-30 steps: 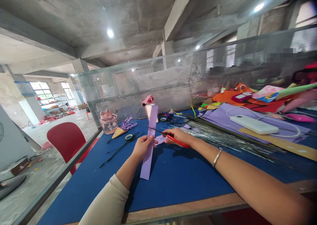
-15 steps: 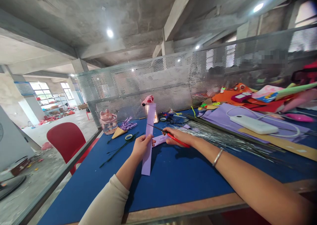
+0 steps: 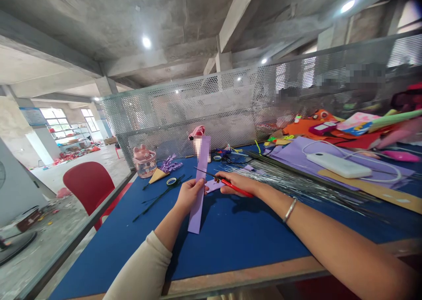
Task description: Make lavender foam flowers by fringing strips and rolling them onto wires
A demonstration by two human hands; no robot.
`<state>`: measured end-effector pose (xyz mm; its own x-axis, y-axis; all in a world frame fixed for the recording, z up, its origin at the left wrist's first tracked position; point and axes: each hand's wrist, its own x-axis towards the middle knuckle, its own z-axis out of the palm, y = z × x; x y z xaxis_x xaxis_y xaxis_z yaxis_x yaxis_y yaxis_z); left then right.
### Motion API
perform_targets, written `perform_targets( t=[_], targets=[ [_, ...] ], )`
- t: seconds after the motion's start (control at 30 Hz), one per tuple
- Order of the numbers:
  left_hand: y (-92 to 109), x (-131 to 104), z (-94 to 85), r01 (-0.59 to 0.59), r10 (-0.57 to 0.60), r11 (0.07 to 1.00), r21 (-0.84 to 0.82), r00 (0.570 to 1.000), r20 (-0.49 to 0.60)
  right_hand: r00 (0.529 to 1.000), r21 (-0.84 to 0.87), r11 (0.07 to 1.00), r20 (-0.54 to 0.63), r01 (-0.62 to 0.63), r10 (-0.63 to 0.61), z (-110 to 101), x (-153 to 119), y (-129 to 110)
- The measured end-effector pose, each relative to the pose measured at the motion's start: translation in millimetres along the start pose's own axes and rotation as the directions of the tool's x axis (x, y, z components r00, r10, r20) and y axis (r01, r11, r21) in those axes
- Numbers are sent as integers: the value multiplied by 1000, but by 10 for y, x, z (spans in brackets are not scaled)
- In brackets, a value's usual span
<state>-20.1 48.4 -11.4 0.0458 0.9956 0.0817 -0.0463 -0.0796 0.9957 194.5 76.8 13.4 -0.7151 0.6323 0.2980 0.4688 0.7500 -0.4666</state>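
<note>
My left hand (image 3: 190,195) is pinching the purple strip (image 3: 202,162) mid-length, seemingly for steadiness, while my right hand (image 3: 240,181) is gripping red-handled scissors (image 3: 236,188) pointed towards it.

A red plastic chair (image 3: 87,181) and a pink bear-eared water bottle (image 3: 145,163) stand between eight and nine o'clock on my remote feed. At nine, I spot cluttered shelves (image 3: 70,135); at eleven, a lit ceiling lamp (image 3: 147,42); at twelve, a perforated metal screen (image 3: 227,115). Near three, a white cable (image 3: 400,173) loops around a white oblong device (image 3: 339,165).
</note>
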Motion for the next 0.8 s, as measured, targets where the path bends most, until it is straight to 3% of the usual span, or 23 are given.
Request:
perform_targets(
  t=[0.3, 0.8],
  targets=[
    [-15, 5, -5, -24, 24, 999, -22, 999, 29, 998, 107, 992, -45, 59, -54, 40, 15, -2],
    [-35, 22, -24, -23, 23, 1000, -12, 999, 37, 999, 14, 1000, -53, -13, 14, 0, 27, 63]
  ],
)
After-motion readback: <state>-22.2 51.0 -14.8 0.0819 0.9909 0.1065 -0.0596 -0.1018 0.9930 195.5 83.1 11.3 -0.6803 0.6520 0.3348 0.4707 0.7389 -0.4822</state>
